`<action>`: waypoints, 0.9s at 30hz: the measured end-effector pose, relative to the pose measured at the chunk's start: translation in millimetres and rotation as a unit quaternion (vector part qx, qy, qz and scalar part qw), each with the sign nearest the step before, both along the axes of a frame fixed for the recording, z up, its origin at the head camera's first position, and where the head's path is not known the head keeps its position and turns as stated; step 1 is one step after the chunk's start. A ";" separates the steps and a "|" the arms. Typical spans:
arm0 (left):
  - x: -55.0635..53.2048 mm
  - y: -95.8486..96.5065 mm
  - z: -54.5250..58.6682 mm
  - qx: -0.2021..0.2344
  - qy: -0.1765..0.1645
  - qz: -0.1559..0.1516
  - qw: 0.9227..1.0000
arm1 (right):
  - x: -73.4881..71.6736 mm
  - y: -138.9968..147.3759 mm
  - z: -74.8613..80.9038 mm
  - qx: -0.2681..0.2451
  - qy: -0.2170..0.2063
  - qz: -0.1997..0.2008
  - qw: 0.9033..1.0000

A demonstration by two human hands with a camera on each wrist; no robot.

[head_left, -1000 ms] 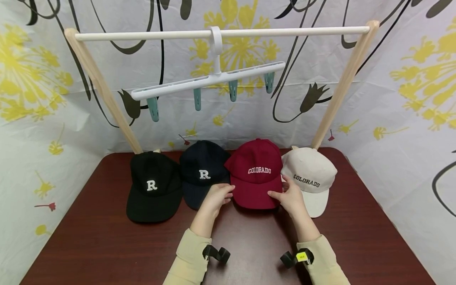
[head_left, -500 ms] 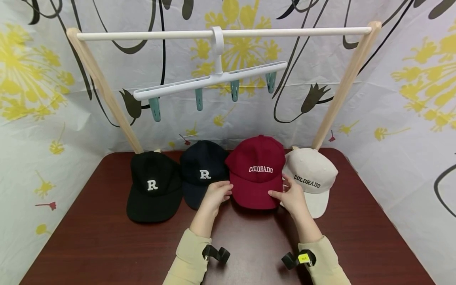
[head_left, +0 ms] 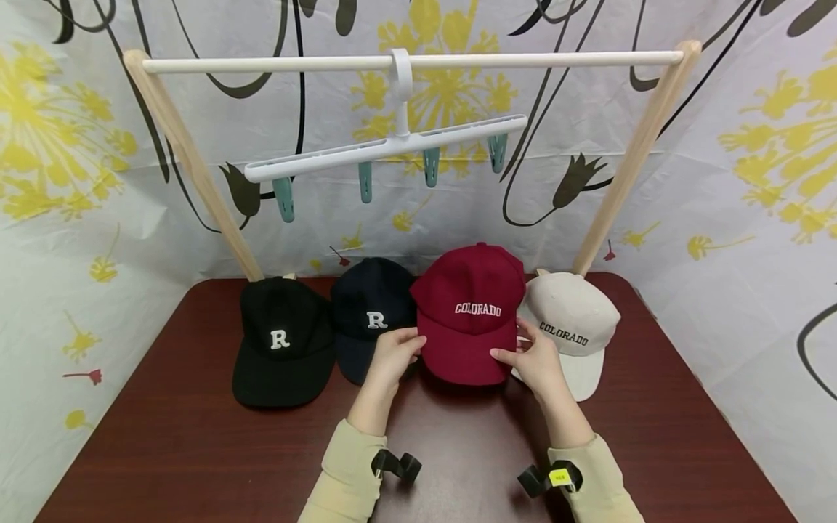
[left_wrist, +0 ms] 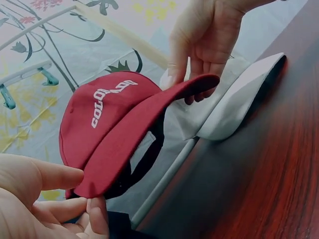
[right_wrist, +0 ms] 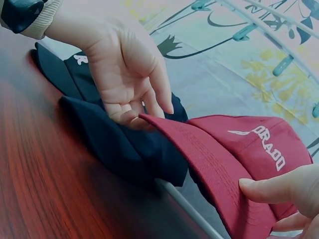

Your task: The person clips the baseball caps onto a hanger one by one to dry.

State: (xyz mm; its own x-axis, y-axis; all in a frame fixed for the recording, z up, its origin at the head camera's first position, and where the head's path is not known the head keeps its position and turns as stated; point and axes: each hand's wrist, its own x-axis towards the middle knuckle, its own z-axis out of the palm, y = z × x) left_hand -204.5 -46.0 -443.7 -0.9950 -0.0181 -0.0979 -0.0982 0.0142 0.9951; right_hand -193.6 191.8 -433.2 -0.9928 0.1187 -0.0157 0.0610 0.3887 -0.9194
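Observation:
A dark red baseball cap [head_left: 467, 356] lettered COLORADO is lifted at a tilt off the table, its brim toward me. My left hand [head_left: 394, 354] pinches the left edge of the brim, thumb above and fingers beneath, as the left wrist view shows. At the brim's right edge my right hand [head_left: 538, 361] pinches it, thumb on top. The underside and back strap of the red cap [left_wrist: 119, 129] show in the left wrist view. A navy cap [head_left: 366, 298] with a white R lies to its left, partly behind my left hand. To its right lies a cream COLORADO cap [head_left: 569, 312].
A black cap [head_left: 281, 370] with a white R lies at the far left of the dark wood table [head_left: 163, 436]. Above the caps, a white hanger [head_left: 386, 147] with several teal clips [head_left: 431, 167] hangs from the white rail [head_left: 523, 62] of a wooden rack [head_left: 196, 174].
Both hands have raised the red cap slightly; its crown has come up and toward me, and looks larger. The other caps and the hanger have stayed in place.

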 end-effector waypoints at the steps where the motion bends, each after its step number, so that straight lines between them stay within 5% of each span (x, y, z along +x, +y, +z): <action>1: -0.3 -0.3 0.0 -0.002 0.004 0.001 1.000 | 0.6 -0.6 1.0 -0.001 0.001 0.001 1.000; 9: 0.7 -0.4 1.9 0.006 0.004 -0.009 1.000 | 4.2 -3.8 5.0 -0.008 0.006 0.010 1.000; 27: 1.6 -5.2 10.1 0.058 0.001 -0.085 0.995 | 2.4 -6.2 8.8 0.006 0.033 -0.026 0.999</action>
